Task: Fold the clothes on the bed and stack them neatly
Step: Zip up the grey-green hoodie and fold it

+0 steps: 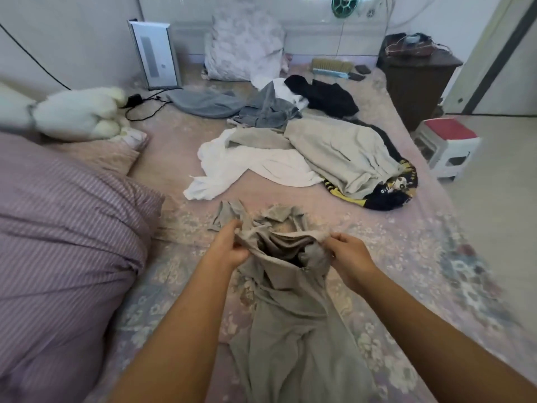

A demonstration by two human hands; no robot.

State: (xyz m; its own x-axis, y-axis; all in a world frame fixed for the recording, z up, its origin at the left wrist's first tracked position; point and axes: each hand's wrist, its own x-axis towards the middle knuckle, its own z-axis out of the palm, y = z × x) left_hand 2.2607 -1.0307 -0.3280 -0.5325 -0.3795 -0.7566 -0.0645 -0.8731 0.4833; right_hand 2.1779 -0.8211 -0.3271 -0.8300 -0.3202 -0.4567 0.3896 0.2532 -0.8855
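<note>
A beige-grey garment (290, 309) hangs crumpled above the near part of the bed (406, 257), its top edge bunched and gaping. My left hand (231, 242) grips the left side of that edge. My right hand (347, 253) pinches the right side. Farther up the bed lies a heap of unfolded clothes: a white garment (247, 164), a beige one (343, 149), a black-and-yellow printed one (389, 190), grey pieces (267, 109) and a black one (328, 94).
A bulky purple striped duvet (64, 242) fills the left side. A white plush toy (81, 112), a floral pillow (244, 48), a white appliance (154, 53) with cables and a brush (331, 66) sit near the headboard. A dark nightstand (418, 80) and red-topped stool (450, 146) stand right.
</note>
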